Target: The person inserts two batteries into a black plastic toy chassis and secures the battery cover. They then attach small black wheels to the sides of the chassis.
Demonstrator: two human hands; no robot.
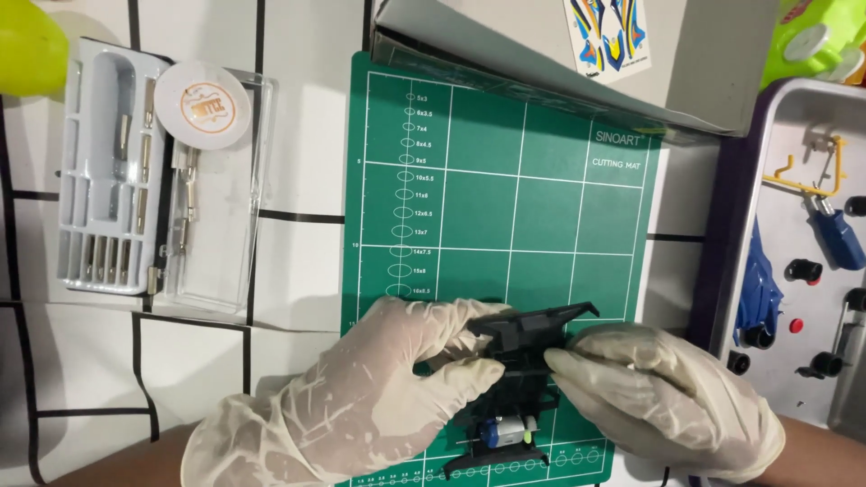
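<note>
At the far left a yellow-green object [27,45] was cut off by the top corner, too little of it showing to tell what it was. Beside it an open clear tool case [108,171] lay on the white table [298,271] with its black grid lines, holding small metal bits in slots, and a round white container [202,106] with an orange mark sat on the case's upper edge. Next came the green cutting mat [505,198], its top covered by a grey cardboard box [559,54] that ran out of the picture and bore a colourful sticker sheet [609,32]. Low on the mat, the left hand [379,397], in a pale latex glove, had its thumb and fingers closed on the left side of a black plastic chassis [528,338], and the glove hid that edge. The chassis was held just above the mat between both hands; below it a small motor [505,431] with a blue end showed, though how it joined the black part was hard to make out. The right hand [649,397], also gloved, pinched the chassis from the right, fingertips touching it and covering its right end. At the far right a grey tray [794,207], cut off by the edge, held blue parts [753,289], a yellow sprue [807,176] and small black wheels [803,271]. A green toy [816,36] was clipped by the top right corner.
</note>
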